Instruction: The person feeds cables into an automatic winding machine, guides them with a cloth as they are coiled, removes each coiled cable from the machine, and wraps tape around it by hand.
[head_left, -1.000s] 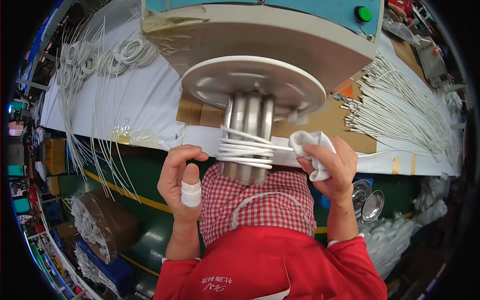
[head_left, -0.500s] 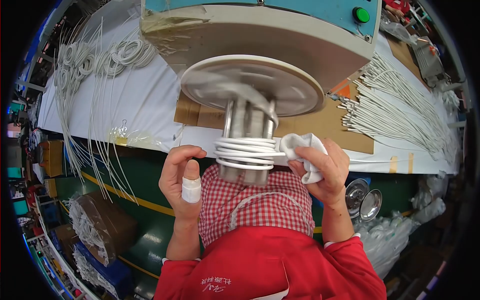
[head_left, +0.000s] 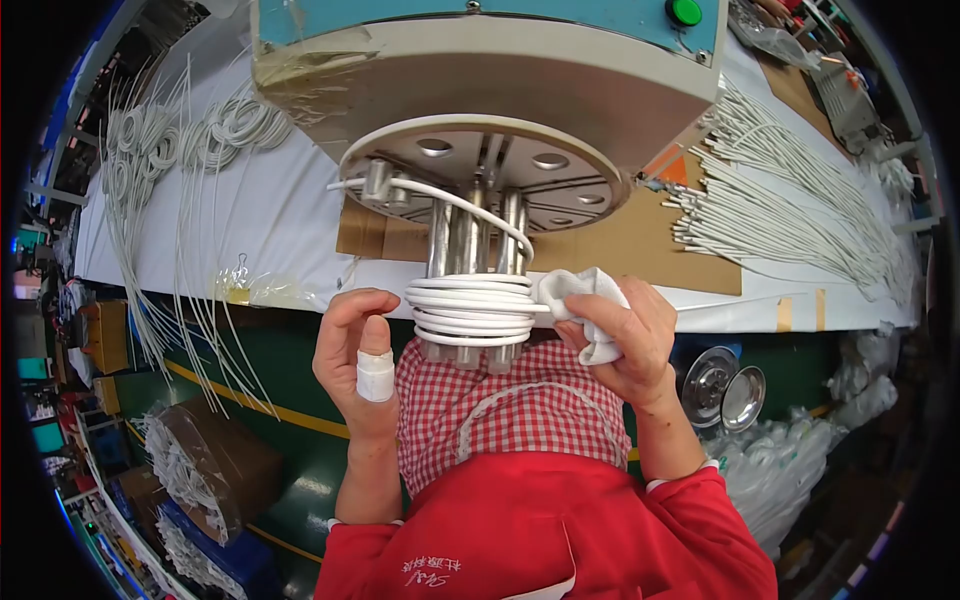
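Observation:
A white cable is wound in a coil [head_left: 472,308] around several metal posts [head_left: 470,235] that stick out from a slotted round plate [head_left: 570,195]. One cable end passes a small clamp [head_left: 378,182] on the plate. My right hand [head_left: 635,335] grips a folded white cloth [head_left: 592,312], and the cable runs from the coil into it; what lies inside the cloth is hidden. Left of the coil, my left hand [head_left: 358,355] is empty, its fingers loosely curved and apart. White tape wraps its thumb.
The plate sits on a blue and beige machine [head_left: 500,70] with a green button [head_left: 685,12]. Coiled cables [head_left: 245,120] lie on the table at left, a bundle of straight cables [head_left: 770,210] at right. Metal dishes [head_left: 742,398] and plastic bags [head_left: 770,480] are lower right.
The plate and posts were blurred by spinning and now look sharp. More cable turns show on the coil. My hands have kept nearly the same places beside it.

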